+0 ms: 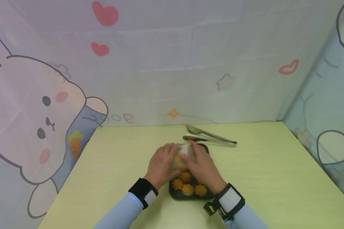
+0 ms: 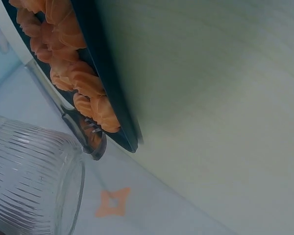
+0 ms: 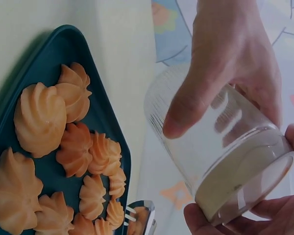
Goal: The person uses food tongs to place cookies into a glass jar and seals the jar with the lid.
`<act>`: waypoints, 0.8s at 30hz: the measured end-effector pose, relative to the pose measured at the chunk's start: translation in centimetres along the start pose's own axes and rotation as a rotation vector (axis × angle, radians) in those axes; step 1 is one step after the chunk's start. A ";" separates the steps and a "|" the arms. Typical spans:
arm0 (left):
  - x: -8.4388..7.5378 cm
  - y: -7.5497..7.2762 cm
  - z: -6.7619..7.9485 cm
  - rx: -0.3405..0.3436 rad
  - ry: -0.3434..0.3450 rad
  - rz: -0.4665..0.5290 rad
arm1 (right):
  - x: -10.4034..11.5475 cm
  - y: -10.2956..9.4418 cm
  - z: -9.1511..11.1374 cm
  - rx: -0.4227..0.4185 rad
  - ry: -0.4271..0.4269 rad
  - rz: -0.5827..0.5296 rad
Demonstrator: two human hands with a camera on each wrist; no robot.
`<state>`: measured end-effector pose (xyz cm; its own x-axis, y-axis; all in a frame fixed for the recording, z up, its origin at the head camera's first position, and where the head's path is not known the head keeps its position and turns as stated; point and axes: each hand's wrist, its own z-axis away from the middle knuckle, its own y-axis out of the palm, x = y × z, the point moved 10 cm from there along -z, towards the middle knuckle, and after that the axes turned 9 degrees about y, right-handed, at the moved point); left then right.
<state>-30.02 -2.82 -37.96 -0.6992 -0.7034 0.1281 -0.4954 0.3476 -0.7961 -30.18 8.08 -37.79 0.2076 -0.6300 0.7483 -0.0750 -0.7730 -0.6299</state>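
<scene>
Over a dark tray of swirled, star-shaped cookies, both hands hold a clear ribbed glass jar. My left hand grips the glass body, its thumb lying along the side in the right wrist view. At the jar's pale lid, the fingers of my right hand pinch the rim. The jar tilts with its lid end upward. In the left wrist view the jar's ribbed wall shows beside the tray's far end. Part of the tray is hidden under the hands in the head view.
Metal tongs lie just beyond the tray, one tip spoon-shaped and the other pronged. All this is on a pale yellow-green table. A printed cloth backdrop with hearts and a rabbit hangs behind the table and at its sides.
</scene>
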 end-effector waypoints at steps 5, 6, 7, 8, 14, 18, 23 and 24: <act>0.4 0.9 0.5 0.062 -0.053 0.132 | 0.5 0.4 0.1 0.040 -0.098 0.018; 0.6 1.1 0.6 0.081 -0.072 0.168 | 0.8 0.4 0.2 0.050 -0.137 0.027; 0.7 1.3 0.7 0.101 -0.093 0.201 | 1.0 0.5 0.3 0.061 -0.171 0.037; 0.9 1.5 0.8 0.120 -0.111 0.227 | 1.2 0.6 0.3 0.072 -0.201 0.048; 1.2 2.4 1.3 0.192 -0.142 0.278 | 1.4 0.5 0.5 0.115 -0.306 0.073; 1.5 2.6 1.5 0.218 -0.160 0.307 | 1.7 0.6 0.8 0.131 -0.354 0.067; 1.6 3.0 1.9 0.270 -0.195 0.379 | 1.9 0.8 1.2 0.157 -0.398 0.072; 1.7 3.0 2.0 0.276 -0.204 0.395 | 2.0 0.9 1.2 0.162 -0.411 0.079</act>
<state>-31.67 -4.17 -41.30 -0.6771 -0.6679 -0.3090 -0.0409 0.4534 -0.8904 -28.62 6.23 -37.08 0.5803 -0.5793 0.5724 0.0403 -0.6815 -0.7307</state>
